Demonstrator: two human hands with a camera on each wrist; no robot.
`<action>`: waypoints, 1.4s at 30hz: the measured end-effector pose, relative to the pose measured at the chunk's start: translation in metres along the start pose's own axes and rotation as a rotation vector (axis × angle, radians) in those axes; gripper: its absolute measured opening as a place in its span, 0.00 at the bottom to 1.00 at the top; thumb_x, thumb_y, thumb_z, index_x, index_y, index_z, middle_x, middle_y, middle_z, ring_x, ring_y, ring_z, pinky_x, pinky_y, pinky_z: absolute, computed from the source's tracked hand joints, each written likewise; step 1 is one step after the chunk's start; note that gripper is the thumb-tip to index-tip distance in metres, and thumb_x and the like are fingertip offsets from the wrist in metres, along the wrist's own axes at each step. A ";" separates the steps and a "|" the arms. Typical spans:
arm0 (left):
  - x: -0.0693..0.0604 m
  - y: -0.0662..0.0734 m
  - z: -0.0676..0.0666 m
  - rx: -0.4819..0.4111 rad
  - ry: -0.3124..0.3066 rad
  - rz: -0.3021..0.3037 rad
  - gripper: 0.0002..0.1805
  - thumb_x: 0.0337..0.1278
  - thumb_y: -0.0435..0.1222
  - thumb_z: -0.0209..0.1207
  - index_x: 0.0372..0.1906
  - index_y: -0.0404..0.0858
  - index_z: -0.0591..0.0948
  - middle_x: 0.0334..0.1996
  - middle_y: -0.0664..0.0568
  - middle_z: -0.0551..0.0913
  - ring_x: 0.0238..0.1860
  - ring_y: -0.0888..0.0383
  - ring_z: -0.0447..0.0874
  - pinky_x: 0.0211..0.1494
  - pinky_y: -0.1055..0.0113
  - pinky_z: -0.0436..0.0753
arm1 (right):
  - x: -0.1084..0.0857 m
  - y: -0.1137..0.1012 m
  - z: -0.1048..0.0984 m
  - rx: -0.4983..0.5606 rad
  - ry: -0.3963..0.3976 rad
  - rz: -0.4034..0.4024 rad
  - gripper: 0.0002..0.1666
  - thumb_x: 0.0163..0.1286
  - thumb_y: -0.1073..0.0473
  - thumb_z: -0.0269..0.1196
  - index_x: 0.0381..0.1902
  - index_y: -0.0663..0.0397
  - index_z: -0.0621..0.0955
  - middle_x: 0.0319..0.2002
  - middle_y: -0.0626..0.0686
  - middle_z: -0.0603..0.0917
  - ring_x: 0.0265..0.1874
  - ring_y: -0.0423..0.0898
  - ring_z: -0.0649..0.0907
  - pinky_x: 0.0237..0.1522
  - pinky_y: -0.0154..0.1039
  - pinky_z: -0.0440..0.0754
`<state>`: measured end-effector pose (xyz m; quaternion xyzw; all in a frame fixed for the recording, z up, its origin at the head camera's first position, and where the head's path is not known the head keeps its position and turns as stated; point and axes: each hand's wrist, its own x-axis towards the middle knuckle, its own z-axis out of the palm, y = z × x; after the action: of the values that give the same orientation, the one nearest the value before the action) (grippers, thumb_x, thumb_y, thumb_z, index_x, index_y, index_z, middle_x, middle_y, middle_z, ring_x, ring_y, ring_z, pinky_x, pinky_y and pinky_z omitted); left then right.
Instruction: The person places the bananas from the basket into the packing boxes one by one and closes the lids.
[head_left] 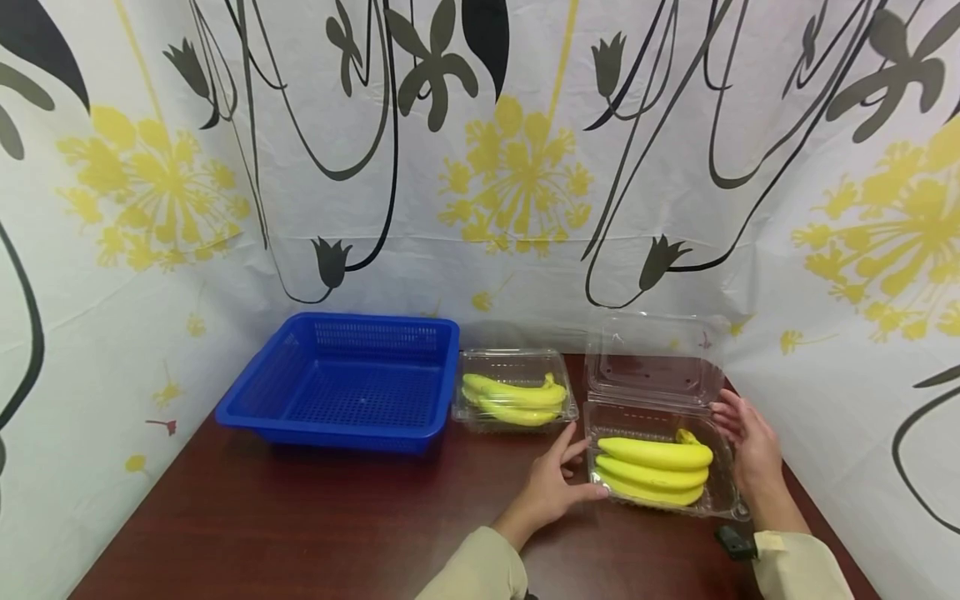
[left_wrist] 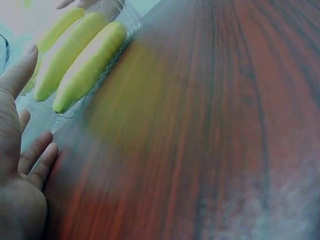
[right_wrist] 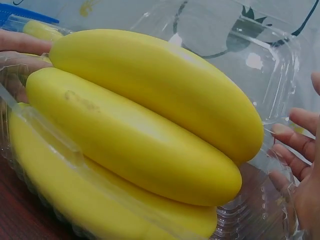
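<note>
A bunch of yellow bananas (head_left: 654, 471) lies in the base of a clear plastic clamshell box (head_left: 723, 483), whose lid (head_left: 651, 358) stands raised at the back. My left hand (head_left: 551, 483) is at the box's left side, thumb near the front left corner and fingers spread along the wall. On the right side, my right hand (head_left: 753, 446) has its fingers extended by the back right corner, close to the lid's hinge. In the right wrist view, the bananas (right_wrist: 140, 115) fill the middle, with the fingertips of my right hand (right_wrist: 302, 150) beside the clear wall.
A second clear box (head_left: 465, 412) with bananas inside stands left of the open one. Farther left is a blue plastic basket (head_left: 330, 437). A small black object (head_left: 735, 542) shows by my right sleeve. Patterned sheeting (head_left: 517, 275) rises behind the dark red table (head_left: 360, 525).
</note>
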<state>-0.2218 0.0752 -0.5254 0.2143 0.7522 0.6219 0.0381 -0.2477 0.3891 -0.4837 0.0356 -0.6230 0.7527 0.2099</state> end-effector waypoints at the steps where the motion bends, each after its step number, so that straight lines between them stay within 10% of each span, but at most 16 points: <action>1: 0.000 0.000 -0.001 -0.003 0.000 -0.004 0.55 0.46 0.43 0.74 0.77 0.49 0.53 0.64 0.64 0.73 0.56 0.61 0.75 0.54 0.66 0.76 | 0.000 0.001 0.000 -0.019 -0.002 0.000 0.28 0.80 0.51 0.45 0.66 0.64 0.71 0.41 0.44 0.85 0.41 0.38 0.80 0.42 0.26 0.76; 14: 0.001 -0.002 -0.005 -0.043 -0.023 0.013 0.54 0.49 0.41 0.73 0.77 0.45 0.52 0.67 0.59 0.71 0.56 0.60 0.75 0.53 0.68 0.77 | 0.004 0.003 0.004 0.089 0.013 -0.002 0.25 0.81 0.52 0.42 0.56 0.66 0.77 0.42 0.48 0.86 0.42 0.41 0.83 0.41 0.29 0.79; 33: 0.000 0.000 -0.004 -0.081 -0.018 -0.004 0.54 0.50 0.41 0.72 0.77 0.51 0.51 0.69 0.53 0.66 0.57 0.61 0.73 0.53 0.65 0.77 | 0.006 -0.006 0.011 0.268 0.346 0.082 0.27 0.77 0.52 0.51 0.24 0.60 0.85 0.25 0.48 0.85 0.27 0.41 0.81 0.29 0.30 0.80; 42: -0.001 0.002 -0.006 -0.082 -0.019 0.011 0.56 0.49 0.40 0.73 0.78 0.49 0.49 0.68 0.52 0.67 0.57 0.58 0.73 0.53 0.64 0.77 | -0.017 -0.007 -0.003 0.349 0.047 0.045 0.31 0.80 0.53 0.42 0.34 0.65 0.87 0.32 0.52 0.87 0.29 0.41 0.84 0.33 0.30 0.80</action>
<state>-0.2219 0.0694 -0.5223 0.2226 0.7246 0.6502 0.0508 -0.2289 0.3878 -0.4832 0.0401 -0.4783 0.8546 0.1979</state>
